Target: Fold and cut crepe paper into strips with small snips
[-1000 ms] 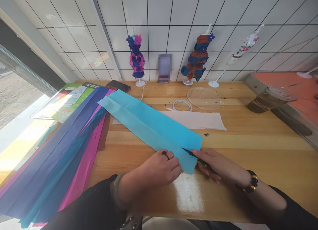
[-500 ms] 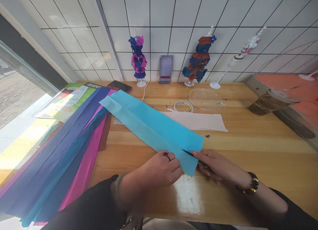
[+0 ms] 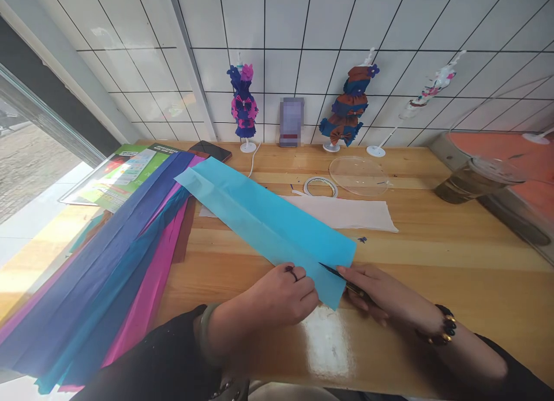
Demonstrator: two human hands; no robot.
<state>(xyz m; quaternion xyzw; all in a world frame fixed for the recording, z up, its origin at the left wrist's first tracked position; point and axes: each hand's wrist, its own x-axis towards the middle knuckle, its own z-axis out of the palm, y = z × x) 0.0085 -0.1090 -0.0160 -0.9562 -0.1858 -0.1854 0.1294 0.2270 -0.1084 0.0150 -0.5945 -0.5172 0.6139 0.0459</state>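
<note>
A long light-blue sheet of crepe paper point(image 3: 268, 216) lies slantwise across the wooden table, its lower layer paler along the near edge. My left hand point(image 3: 277, 294), ringed and curled, pinches that near edge close to the right end. In my right hand point(image 3: 376, 291) is a pair of dark scissors point(image 3: 331, 269). One slim pointed blade lies over the blue paper, slanting up and left; the handles are mostly hidden by my fingers. The fingertips of the right hand sit at the sheet's right end.
Purple, blue and pink paper strips point(image 3: 116, 262) hang over the table's left edge. Behind the blue sheet lie a white paper strip point(image 3: 363, 213), a tape roll point(image 3: 321, 187) and a clear disc point(image 3: 359, 176). Dressed figures point(image 3: 244, 104) line the wall; a cup point(image 3: 471, 179) stands right.
Both hands, the scissors and the blue paper keep almost the same position. The whole view has shifted very slightly.
</note>
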